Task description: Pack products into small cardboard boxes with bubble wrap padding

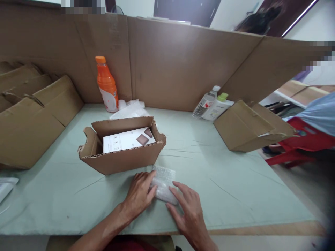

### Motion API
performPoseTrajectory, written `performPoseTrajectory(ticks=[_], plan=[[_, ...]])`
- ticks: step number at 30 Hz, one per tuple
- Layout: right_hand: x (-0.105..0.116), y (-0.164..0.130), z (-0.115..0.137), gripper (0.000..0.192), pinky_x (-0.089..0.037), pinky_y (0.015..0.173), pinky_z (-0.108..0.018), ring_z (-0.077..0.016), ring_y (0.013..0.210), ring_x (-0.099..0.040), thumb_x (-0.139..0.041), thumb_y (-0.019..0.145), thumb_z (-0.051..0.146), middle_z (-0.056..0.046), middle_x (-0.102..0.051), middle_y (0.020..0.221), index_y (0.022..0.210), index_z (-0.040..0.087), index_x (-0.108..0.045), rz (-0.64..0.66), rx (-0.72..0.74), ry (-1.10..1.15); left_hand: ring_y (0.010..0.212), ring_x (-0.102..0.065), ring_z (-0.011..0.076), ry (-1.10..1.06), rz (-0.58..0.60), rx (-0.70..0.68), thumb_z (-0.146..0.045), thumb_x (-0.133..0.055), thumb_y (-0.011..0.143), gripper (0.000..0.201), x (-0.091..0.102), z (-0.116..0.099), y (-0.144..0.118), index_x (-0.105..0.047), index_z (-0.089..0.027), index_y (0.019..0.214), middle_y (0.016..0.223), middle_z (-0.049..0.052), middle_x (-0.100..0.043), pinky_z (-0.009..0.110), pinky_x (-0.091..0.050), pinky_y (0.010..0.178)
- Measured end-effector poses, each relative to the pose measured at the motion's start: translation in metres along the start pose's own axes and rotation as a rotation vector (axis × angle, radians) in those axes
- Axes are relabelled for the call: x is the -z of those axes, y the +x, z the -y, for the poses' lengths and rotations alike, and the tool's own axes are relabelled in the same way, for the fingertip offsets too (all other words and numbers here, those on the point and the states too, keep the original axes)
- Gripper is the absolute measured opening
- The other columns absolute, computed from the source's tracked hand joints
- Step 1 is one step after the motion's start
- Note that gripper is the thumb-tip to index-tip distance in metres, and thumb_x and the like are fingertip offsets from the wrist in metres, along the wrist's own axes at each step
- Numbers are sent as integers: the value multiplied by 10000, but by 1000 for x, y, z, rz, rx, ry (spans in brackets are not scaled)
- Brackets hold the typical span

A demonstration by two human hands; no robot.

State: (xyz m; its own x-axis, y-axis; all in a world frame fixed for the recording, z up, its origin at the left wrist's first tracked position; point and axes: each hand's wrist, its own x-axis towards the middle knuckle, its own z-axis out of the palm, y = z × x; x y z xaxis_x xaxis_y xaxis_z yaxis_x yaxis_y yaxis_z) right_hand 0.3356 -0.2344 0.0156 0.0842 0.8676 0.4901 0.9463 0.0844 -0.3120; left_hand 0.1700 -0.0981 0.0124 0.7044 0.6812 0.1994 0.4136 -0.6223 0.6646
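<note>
Near the front edge of the desk [235,188], a small bubble-wrap bundle [164,184] lay flat on the pale green cover, pinned between both hands. The left hand [140,195] pressed its spread fingers onto the bundle's left end, and the right hand [188,207] rested fingertips on its near right corner; neither grip was closed, both lay flat, seemingly to keep the wrap from springing loose. Just behind stood an open cardboard box [120,160] holding a white carton [128,139], close enough to reach. Toward the back edge stood an orange bottle [106,85] beside loose plastic wrap [131,109].
</note>
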Motion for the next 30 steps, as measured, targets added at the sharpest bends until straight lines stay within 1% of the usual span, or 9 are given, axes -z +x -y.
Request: performPoseTrajectory(ticks=[3, 7, 11, 16, 21, 24, 27, 29, 30], plan=[[-12, 6, -3, 289, -486, 860, -424, -272, 1070, -629, -587, 929, 212, -106, -688, 1209, 1217, 227, -615, 53, 21, 10, 1078, -635, 297, -79, -63, 85, -249, -537, 881, 458, -1, 2, 0, -558, -193, 1336, 1196, 136, -674, 485, -526, 933], [-23, 16, -8, 224, -518, 807, -377, -235, 957, -664, -575, 945, 206, -75, -735, 1038, 1161, 226, -628, -51, -64, 141, 983, -650, 248, -348, -92, 319, -326, -562, 870, 525, 2, 6, -18, -508, -196, 1375, 1218, 138, -651, 379, -576, 760], [-19, 21, 3, 200, -547, 778, -333, -217, 906, -675, -615, 924, 231, -58, -736, 982, 1118, 239, -664, -80, -202, 324, 1120, -635, 263, -708, -76, 454, -351, -648, 797, 675, 2, 5, -30, -441, -168, 1412, 1330, 164, -606, 442, -518, 967], [-13, 22, 26, 195, -560, 719, -294, -205, 816, -685, -583, 929, 306, -54, -738, 907, 1059, 232, -708, 40, -336, 539, 1229, -591, 286, -1183, 31, 467, -395, -735, 749, 853, 5, -6, -28, -351, -143, 1468, 1387, 183, -575, 422, -472, 1043], [-18, 21, 31, 200, -565, 738, -294, -205, 824, -693, -585, 930, 333, -53, -745, 909, 1032, 225, -719, 113, -346, 594, 1099, -630, 216, -1227, -58, 515, -295, -676, 762, 864, 7, -11, -29, -273, -165, 1514, 1305, 128, -623, 352, -484, 985], [-23, 19, 28, 194, -565, 870, -345, -235, 1000, -688, -604, 923, 329, -83, -731, 1076, 1048, 234, -717, 88, -287, 554, 938, -630, 167, -1179, -106, 545, -246, -637, 769, 801, 9, -11, -30, -314, -173, 1499, 1210, 90, -654, 297, -503, 875], [-26, 20, 25, 384, -520, 996, -420, -286, 1252, -585, -635, 900, 379, -131, -614, 1359, 1253, 227, -638, -16, -301, 495, 861, -601, 142, -1167, -166, 526, -243, -626, 795, 746, 12, -11, -30, -350, -180, 1485, 1090, 55, -658, 260, -495, 801], [-24, 24, 26, 553, -523, 991, -410, -290, 1283, -565, -638, 889, 429, -144, -572, 1424, 1386, 209, -534, 2, -330, 561, 822, -588, 133, -1166, -177, 507, -255, -635, 796, 713, 16, -13, -31, -391, -182, 1462, 1059, 47, -650, 247, -490, 765], [-22, 27, 26, 559, -540, 957, -380, -278, 1229, -607, -636, 886, 438, -137, -610, 1382, 1383, 202, -535, 55, -341, 620, 820, -588, 134, -1159, -171, 501, -263, -642, 788, 693, 19, -14, -31, -421, -180, 1440, 1064, 49, -647, 246, -490, 761]])
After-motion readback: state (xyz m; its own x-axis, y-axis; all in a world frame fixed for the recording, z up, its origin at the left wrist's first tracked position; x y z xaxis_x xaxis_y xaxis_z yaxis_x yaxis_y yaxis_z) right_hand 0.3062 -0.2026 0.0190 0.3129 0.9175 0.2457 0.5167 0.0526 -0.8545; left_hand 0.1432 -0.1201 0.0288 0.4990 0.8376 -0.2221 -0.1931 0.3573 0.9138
